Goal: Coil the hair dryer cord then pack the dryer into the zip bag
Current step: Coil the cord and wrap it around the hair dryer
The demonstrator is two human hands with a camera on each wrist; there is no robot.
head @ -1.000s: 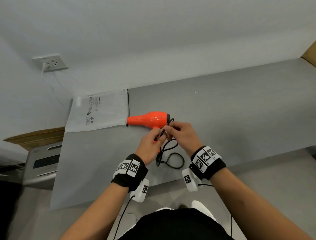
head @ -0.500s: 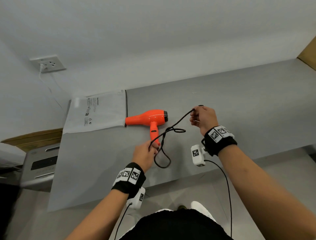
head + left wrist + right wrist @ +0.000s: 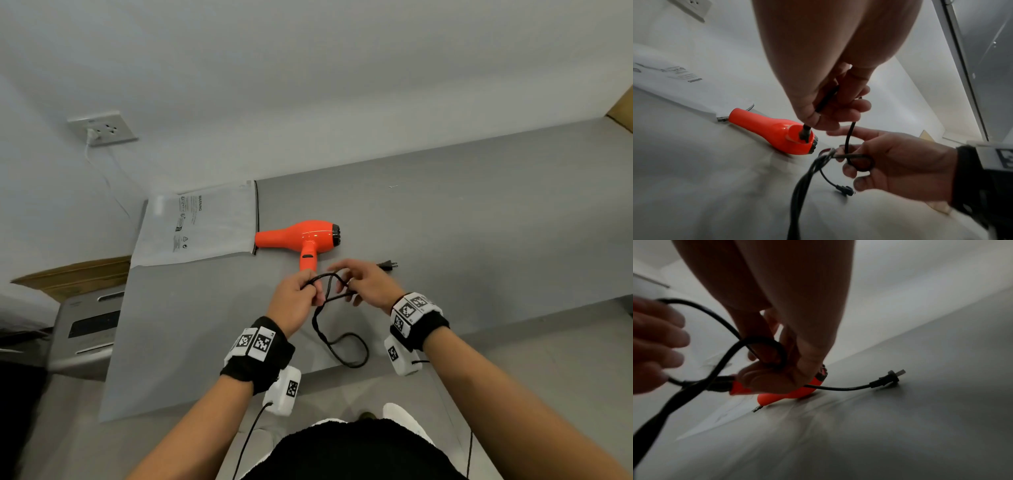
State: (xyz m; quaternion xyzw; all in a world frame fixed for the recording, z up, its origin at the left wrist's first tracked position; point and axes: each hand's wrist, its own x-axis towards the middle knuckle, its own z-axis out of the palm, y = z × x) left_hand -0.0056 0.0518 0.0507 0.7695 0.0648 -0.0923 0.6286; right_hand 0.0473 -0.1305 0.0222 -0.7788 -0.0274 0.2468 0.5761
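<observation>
The orange hair dryer [image 3: 298, 238] lies on the grey table [image 3: 479, 222], its nozzle touching the mouth of the white zip bag [image 3: 205, 229]. The black cord [image 3: 342, 346] runs from the handle up into both hands, and a slack loop lies near the table's front edge. My left hand [image 3: 310, 291] pinches the cord just below the handle [image 3: 824, 104]. Close beside it, my right hand [image 3: 346, 284] holds a small loop of cord [image 3: 764, 350] between thumb and fingers. The plug [image 3: 387, 265] rests on the table behind my right hand.
A wall socket [image 3: 102, 128] with a white cable sits on the wall at the upper left. A grey appliance [image 3: 85, 329] and a cardboard box [image 3: 75, 274] stand left of the table. The table's front edge runs just under my wrists.
My right hand, stretched out to the right with the cord half a second ago, has come back to the left hand with a loop. The plug now lies on the table.
</observation>
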